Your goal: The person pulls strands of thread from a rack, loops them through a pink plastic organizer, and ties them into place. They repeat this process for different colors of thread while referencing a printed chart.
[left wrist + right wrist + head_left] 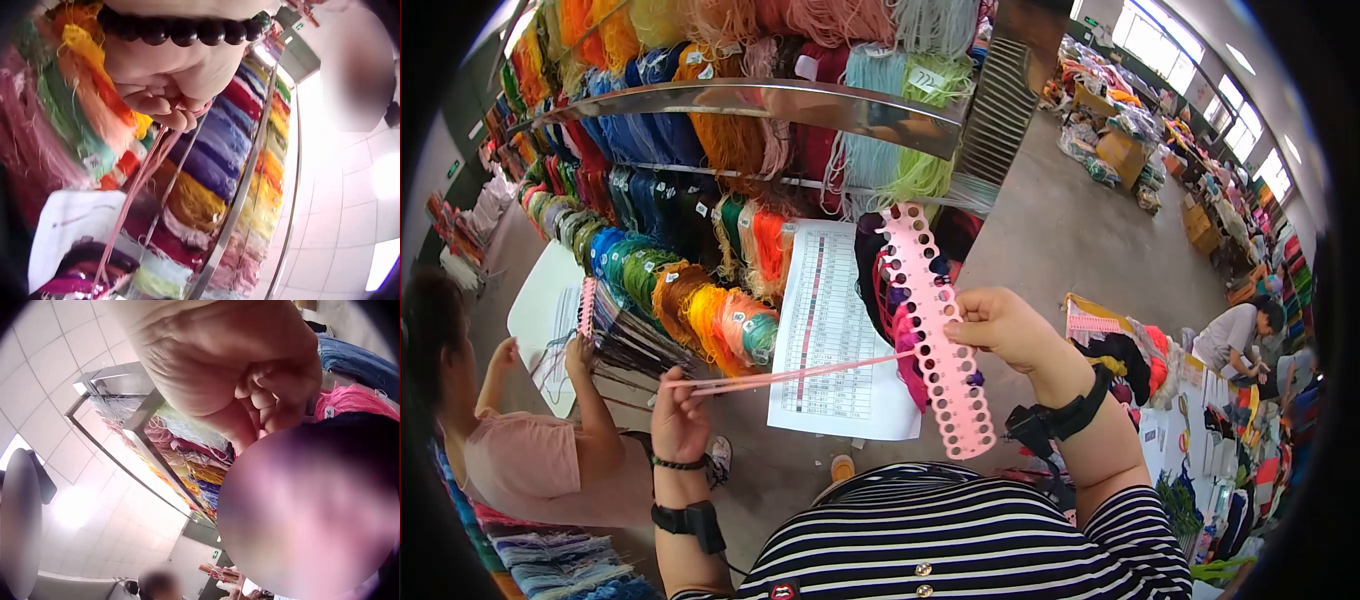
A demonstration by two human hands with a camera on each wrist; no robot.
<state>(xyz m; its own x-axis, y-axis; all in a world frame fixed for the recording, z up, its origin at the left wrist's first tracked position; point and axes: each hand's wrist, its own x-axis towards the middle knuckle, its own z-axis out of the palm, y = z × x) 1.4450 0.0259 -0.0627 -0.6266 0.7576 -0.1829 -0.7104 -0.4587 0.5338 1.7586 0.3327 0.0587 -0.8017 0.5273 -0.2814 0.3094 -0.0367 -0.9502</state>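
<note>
My right hand (1005,328) pinches the edge of a long pink thread card (945,365) with punched holes along both sides. Dark, purple and magenta yarn (908,355) hangs from the card's left side. Pink threads (820,370) run taut from the card's middle across to my left hand (680,425), whose curled fingers grip their ends. Seen from the left wrist, the pink strands (128,209) drop from between thumb and fingers. In the right wrist view the hand (250,381) shows from the palm side, and a blurred patch hides most of the card.
A printed chart sheet (830,400) lies behind the threads. Racks of coloured yarn hanks (710,310) with a metal rail (740,98) stand ahead. At left another person (530,430) handles a similar card (587,305) beside a white table (540,320).
</note>
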